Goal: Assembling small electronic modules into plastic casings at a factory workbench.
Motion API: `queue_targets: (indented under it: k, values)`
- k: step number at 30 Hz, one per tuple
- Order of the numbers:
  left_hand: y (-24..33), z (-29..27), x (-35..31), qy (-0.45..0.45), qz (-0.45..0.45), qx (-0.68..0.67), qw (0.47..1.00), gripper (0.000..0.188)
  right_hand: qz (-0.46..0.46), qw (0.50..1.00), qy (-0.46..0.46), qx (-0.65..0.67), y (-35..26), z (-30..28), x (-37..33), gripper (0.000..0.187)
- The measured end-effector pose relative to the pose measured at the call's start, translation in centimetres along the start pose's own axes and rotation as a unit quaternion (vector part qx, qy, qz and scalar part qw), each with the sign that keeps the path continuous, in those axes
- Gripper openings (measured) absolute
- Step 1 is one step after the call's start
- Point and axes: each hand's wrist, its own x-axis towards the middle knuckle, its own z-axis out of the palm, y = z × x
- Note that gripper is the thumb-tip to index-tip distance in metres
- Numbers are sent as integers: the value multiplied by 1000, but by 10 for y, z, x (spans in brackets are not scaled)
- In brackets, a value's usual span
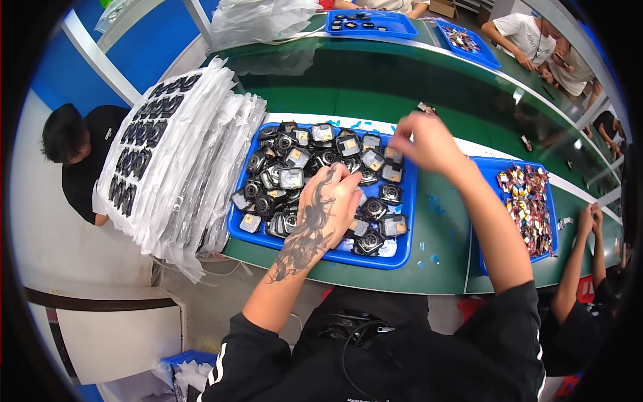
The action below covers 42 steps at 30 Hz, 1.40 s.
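A blue tray (321, 258) on the green bench is heaped with black smartwatch cases (291, 179), many with pale grey backs or clear film. My left hand (329, 204), tattooed over its back and forearm, is down among the cases in the tray's middle. Its fingers are closed and bent downward; what they grip is hidden beneath them. Over the tray's far right corner is my right hand (429, 142), smeared by motion, so its fingers are unclear. Just beyond it shows a small electronic part (426, 108); I cannot tell whether they touch.
Left of the tray rises a tall stack of white plastic-wrapped trays (201, 154), watch parts on top. To the right, a second blue tray (477, 221) holds small colourful components (526, 208). Beyond runs a green conveyor belt (375, 80). Other people work at the right, left and far side.
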Motion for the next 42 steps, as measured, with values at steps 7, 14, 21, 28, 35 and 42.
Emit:
queue_targets:
  k: [7,14,21,28,35,42]
  values:
    - [31,-8,-17,71,-57,-168,982,19,10,988,-20,-153,-13,23,-44,21]
    - [37,-1,-22,100,-107,-210,967,39,-2,989,95,-117,-31,18,-66,12]
    - [49,-5,-42,-156,-125,-517,832,27,-71,958,-28,275,-86,-31,-131,12]
    - [77,21,-53,-152,-210,-669,696,17,169,969,160,-78,36,-67,-187,10]
    - [90,26,-46,-125,-210,-719,651,15,294,927,125,-196,108,-58,-211,14]
    - [94,21,-42,-133,-221,-716,649,38,256,937,239,14,49,-80,-209,5]
